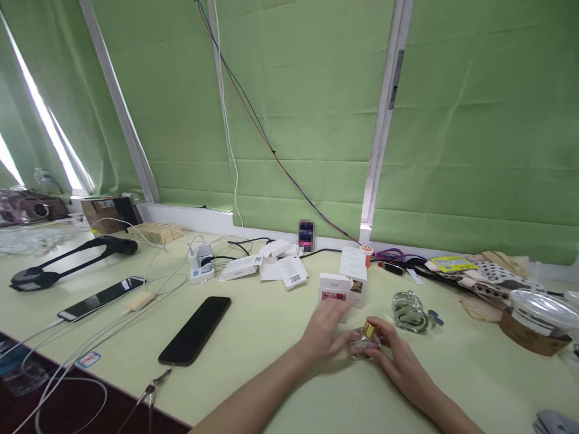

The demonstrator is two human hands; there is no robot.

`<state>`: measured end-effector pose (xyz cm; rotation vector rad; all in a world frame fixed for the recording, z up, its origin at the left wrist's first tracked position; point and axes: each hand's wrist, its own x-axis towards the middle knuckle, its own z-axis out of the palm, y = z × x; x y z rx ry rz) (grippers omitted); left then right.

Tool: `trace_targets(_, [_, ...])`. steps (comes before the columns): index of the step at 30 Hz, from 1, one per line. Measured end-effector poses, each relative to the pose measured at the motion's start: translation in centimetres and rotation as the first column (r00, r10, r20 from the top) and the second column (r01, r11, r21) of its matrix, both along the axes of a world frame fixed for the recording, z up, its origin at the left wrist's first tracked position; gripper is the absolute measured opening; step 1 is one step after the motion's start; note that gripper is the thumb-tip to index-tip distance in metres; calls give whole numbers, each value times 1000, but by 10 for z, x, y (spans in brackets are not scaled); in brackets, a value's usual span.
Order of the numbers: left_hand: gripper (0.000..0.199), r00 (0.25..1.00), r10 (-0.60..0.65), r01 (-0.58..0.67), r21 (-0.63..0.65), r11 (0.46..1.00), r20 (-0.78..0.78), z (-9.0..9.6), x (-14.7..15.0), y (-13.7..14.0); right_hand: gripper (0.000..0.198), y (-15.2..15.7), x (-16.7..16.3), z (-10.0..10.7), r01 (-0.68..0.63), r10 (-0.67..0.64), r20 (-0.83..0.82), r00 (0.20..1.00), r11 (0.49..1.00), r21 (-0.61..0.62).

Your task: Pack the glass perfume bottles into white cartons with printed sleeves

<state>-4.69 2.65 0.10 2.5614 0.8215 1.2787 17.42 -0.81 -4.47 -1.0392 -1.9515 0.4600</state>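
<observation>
My right hand (pixel 394 354) grips a small clear glass perfume bottle (pixel 362 345) with a gold cap (pixel 369 328), low over the table. My left hand (pixel 326 330) is just left of it, with fingers stretched and apart. Its thumb reaches to the bottle's side; whether it touches cannot be made out. The left fingers overlap the lower front of a white box (pixel 335 282) with a pink picture, and contact is unclear. Behind that box more white boxes (pixel 353 265) stand in a row. To the right lies a clear glass, ring-shaped object (pixel 409 311).
A black phone (pixel 195 331), another phone on a cable (pixel 102 298) and a power strip (pixel 202 274) lie left. Opened white cartons (pixel 289 271) lie mid-back. A lidded plastic cup (pixel 540 313) stands right, near a dotted cloth (pixel 493 277). Pliers (pixel 156 383) are at the front edge.
</observation>
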Motion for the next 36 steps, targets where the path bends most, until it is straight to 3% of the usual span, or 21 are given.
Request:
trace_targets(2, [48, 968, 148, -173, 114, 978, 200, 6, -11, 10, 42, 0, 0, -2, 41, -41, 17, 999, 998, 43])
trace_targets(4, [52, 914, 276, -298, 32, 954, 297, 12, -22, 21, 43, 1, -1, -2, 77, -77, 1, 997, 994, 76])
trace_targets(6, [65, 929, 276, -249, -139, 959, 246, 14, -31, 31, 44, 2, -2, -2, 123, -118, -47, 992, 987, 103])
trace_targets(8, [74, 968, 167, -110, -283, 953, 186, 12, -35, 38, 44, 2, -2, -3, 161, -148, -119, 982, 981, 108])
trace_targets(12, [58, 984, 7, 58, -358, 932, 179, 6, -37, 42, 44, 3, -1, -10, 195, -167, -217, 962, 974, 114])
trace_targets(15, [55, 989, -23, 62, -267, 962, 146, 6, -37, 38, 46, 5, -2, -15, 288, -225, -335, 915, 946, 150])
trace_targets(19, [48, 1000, -28, 28, -50, 998, -5, 6, -37, 32, 52, 11, -6, -5, 386, -254, -608, 752, 918, 95])
trace_targets(23, [37, 981, 37, 5, 218, 976, -188, 5, -33, 29, 59, 11, -8, 19, 367, -190, -760, 621, 928, 68])
trace_targets(25, [34, 973, 27, 43, 292, 955, -231, 6, -29, 25, 60, 6, -7, 30, 381, -171, -790, 589, 921, 84])
trace_targets(28, [30, 964, -34, 117, 308, 944, -263, 7, -22, 18, 50, -3, -5, 38, 417, -110, -764, 635, 882, 220])
trace_targets(32, [31, 955, -76, 157, 268, 951, -287, 3, -13, 10, 29, -11, -2, 34, 284, -18, -571, 821, 880, 381])
trace_targets(36, [31, 966, -78, 131, 208, 969, -246, -2, -9, 7, 36, -13, 3, 28, 157, -7, -319, 948, 880, 448])
